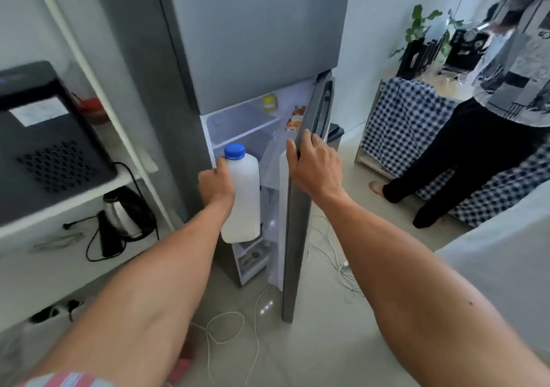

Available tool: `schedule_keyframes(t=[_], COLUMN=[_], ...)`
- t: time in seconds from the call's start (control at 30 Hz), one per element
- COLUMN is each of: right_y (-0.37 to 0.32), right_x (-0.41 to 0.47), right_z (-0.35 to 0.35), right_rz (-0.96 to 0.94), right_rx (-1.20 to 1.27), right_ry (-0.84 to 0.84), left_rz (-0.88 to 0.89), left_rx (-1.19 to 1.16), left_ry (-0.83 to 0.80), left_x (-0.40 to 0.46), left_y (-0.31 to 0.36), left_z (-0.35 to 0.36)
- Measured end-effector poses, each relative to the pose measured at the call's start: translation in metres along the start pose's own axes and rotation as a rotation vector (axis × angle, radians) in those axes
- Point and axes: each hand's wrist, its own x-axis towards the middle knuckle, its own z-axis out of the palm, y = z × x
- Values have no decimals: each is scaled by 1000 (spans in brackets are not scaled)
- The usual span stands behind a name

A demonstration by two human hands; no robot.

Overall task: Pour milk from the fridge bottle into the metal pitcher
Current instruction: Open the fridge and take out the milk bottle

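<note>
The left hand (pixel 216 185) holds the milk bottle (pixel 241 196) in a curled grip — keep it upright. The right hand (pixel 313 164), fingers wrapped over the fridge door (pixel 300 214) edge, should shut it gently.

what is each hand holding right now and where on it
The left hand grips the milk bottle by its upper side, below the blue cap. The right hand grips the edge of the open fridge door.
</note>
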Motion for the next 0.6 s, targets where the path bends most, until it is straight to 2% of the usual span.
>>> schedule_keyframes(t=[0.33,0.6], right_y=[-61,-84], right_x=[23,50], right_z=[62,101], right_rz=[-169,-303], right_rx=[172,167], right_ry=[-197,-337], left_rz=[0,23], left_rx=[-10,-39], left_ry=[120,208], left_x=[48,67], left_y=[23,38], left_z=[-49,-64])
